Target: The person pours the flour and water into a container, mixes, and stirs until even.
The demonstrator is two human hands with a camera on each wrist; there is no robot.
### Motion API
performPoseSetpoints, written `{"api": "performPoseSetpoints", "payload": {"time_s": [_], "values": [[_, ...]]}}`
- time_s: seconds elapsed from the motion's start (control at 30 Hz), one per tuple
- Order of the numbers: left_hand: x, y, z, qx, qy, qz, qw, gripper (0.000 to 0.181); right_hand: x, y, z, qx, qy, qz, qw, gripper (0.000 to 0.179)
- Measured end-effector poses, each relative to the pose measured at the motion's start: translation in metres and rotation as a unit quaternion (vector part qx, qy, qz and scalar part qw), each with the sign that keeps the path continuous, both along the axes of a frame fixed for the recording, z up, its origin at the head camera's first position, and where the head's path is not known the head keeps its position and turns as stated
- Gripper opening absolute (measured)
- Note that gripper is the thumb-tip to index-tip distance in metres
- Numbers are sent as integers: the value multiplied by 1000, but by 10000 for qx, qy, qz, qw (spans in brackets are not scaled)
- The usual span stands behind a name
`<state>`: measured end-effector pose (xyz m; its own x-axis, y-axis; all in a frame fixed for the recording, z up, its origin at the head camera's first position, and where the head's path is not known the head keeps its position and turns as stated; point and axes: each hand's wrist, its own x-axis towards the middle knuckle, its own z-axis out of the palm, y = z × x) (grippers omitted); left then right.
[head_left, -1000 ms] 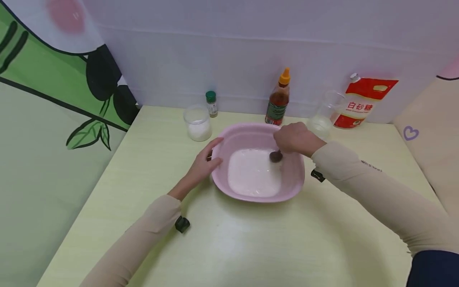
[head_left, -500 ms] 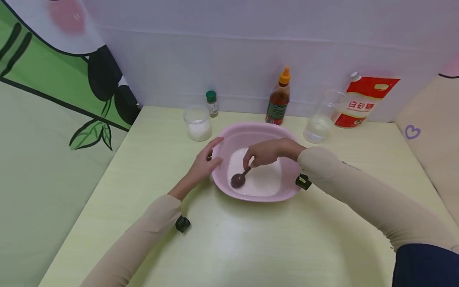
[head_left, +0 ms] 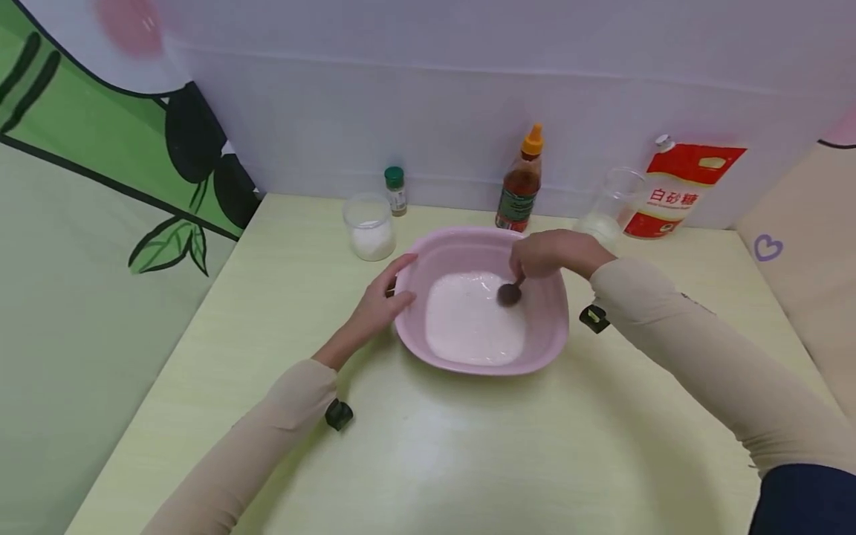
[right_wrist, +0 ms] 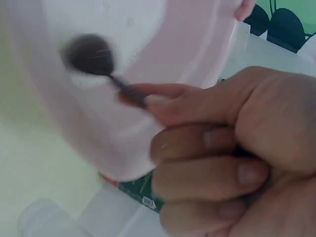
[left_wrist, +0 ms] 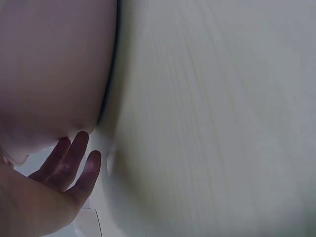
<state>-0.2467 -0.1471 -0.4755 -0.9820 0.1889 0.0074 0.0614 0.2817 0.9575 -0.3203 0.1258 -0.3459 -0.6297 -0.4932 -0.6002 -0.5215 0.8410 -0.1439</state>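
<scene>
Pink basin (head_left: pixel 548 327): on the desk (head_left: pixel 428 461), around its middle, with glinting whitish liquid (head_left: pixel 468 323) across its bottom.
Left hand (head_left: pixel 374 305): grasping the basin's left rim, thumb and forefinger over the edge; the left wrist view shows fingertips at the outer wall.
Right hand (head_left: pixel 545 253): clenched on the spoon (head_left: pixel 510 295), thumb and forefinger pinching its handle, the other fingers curled toward the palm.
Spoon: dark, round-headed, inside the basin right of its middle; blurred in the right wrist view, so whether it touches the bottom I cannot tell.
Back left: a clear cup (head_left: pixel 371 236) holding something white, just beside a small green-capped jar (head_left: pixel 396 195).
Behind the basin: an upright sauce bottle (head_left: pixel 519 189) with an orange nozzle.
Back right: a transparent container (head_left: pixel 611 202), partly hidden by the right hand, next to a red-and-white pouch (head_left: pixel 675 197).
Sleeves: beige, with a small black device (head_left: pixel 339 414) below the left cuff.
</scene>
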Motion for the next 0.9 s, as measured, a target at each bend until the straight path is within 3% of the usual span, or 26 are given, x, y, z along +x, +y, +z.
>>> {"api": "performPoseSetpoints", "payload": {"time_s": [0.1, 0.13, 0.2, 0.33, 0.43, 0.57, 0.67, 0.73, 0.9], "values": [[-1, 2, -1, 19, 12, -16, 10000, 70, 6, 9, 3, 316, -362, 85, 9988, 16], [-2, 2, -1, 21, 22, -18, 10000, 70, 8, 9, 2, 339, -534, 276, 9976, 19], [-2, 2, 0, 22, 30, -19, 10000, 70, 10, 5, -4, 218, -871, 757, 9931, 25], [-2, 1, 0, 24, 22, -7, 10000, 70, 14, -14, -20, -317, -1156, 1214, 9853, 27], [-1, 1, -1, 30, 16, 23, 10000, 70, 15, -31, -29, -759, -939, 1535, 9808, 27], [0, 2, -1, 42, 69, 30, 10000, 70, 14, -48, -32, -1051, -133, 1811, 9777, 27], [-1, 2, -2, 27, 96, 34, 9999, 70, 10, -53, -28, -848, 453, 1661, 9814, 29], [-2, 3, -3, 22, 72, 41, 10000, 70, 7, -51, -25, -539, 772, 1315, 9868, 31], [-3, 4, -5, 32, 8, 32, 10000, 69, 0, -26, -19, -4, 1283, 350, 9911, 13]]}}
